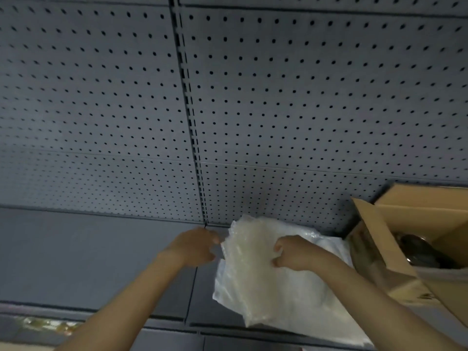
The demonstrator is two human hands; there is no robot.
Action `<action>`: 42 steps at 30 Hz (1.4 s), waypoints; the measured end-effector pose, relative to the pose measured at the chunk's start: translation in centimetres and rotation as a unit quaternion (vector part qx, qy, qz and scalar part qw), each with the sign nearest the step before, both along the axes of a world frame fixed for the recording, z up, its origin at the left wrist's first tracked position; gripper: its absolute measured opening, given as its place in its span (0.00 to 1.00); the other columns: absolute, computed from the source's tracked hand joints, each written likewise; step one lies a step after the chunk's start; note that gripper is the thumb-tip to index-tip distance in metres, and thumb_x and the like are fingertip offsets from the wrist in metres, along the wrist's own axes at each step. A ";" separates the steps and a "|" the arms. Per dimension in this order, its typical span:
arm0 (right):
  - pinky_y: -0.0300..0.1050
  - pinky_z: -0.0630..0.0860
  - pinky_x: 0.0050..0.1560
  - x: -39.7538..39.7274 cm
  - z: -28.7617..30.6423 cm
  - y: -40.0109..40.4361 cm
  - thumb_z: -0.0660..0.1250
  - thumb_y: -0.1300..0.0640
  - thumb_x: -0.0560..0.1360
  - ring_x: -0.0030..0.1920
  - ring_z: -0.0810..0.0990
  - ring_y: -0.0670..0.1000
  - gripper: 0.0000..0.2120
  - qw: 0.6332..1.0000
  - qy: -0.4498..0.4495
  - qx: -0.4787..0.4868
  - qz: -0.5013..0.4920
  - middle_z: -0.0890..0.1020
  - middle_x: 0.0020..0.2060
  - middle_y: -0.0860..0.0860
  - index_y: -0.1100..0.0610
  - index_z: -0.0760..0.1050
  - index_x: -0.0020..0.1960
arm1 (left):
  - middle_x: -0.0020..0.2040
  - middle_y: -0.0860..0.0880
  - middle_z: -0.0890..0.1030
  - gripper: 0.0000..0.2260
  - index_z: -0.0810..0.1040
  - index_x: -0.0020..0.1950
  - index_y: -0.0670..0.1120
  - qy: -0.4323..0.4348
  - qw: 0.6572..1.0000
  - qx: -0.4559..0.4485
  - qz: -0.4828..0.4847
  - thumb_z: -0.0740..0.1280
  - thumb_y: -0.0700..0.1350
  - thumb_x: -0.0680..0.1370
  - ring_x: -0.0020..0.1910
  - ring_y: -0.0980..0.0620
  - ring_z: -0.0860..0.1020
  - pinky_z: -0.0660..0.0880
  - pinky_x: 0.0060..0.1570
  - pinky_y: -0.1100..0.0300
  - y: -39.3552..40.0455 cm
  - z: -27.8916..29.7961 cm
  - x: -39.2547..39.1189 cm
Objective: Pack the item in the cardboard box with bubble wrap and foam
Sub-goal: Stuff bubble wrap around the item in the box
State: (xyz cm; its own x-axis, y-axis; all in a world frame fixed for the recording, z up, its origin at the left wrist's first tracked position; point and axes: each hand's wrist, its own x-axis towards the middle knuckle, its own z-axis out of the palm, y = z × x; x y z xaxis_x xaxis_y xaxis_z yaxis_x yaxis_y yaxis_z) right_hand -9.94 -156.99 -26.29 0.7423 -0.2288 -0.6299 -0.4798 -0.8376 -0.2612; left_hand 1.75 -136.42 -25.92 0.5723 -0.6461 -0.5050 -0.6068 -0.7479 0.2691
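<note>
A sheet of clear bubble wrap (255, 282) lies on top of a white foam sheet (329, 245) on the grey shelf. My left hand (195, 247) pinches the wrap's left edge. My right hand (295, 252) grips the wrap near its upper middle, fingers curled into it. An open cardboard box (395, 252) stands at the right with its flaps up. Inside it lies a dark, shiny item (417, 252), only partly visible.
The grey metal shelf (88, 262) stretches to the left of the sheets. A grey pegboard wall (253, 97) rises right behind the shelf. The shelf's front edge (101, 312) runs along the bottom, with a blurred label strip (48, 324) at the lower left.
</note>
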 end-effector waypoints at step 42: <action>0.50 0.75 0.64 -6.4 6.8 -0.4 0.72 0.62 0.70 0.60 0.81 0.55 0.20 0.675 -0.331 0.525 -0.399 0.82 0.58 0.58 0.63 0.77 0.61 | 0.67 0.62 0.74 0.34 0.61 0.71 0.64 0.298 0.877 -0.375 -0.039 0.74 0.59 0.70 0.65 0.62 0.74 0.74 0.65 0.54 -8.8 7.2 -2.7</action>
State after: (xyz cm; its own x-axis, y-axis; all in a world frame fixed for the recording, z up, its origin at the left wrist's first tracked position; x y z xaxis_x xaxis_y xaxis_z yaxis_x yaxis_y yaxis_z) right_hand -16.35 -157.34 -19.53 0.8448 -0.4076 -0.3467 -0.1563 0.4317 -0.8884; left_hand -1.00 -145.17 -18.68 0.2913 -0.9495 -0.1168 -0.2331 -0.1889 0.9539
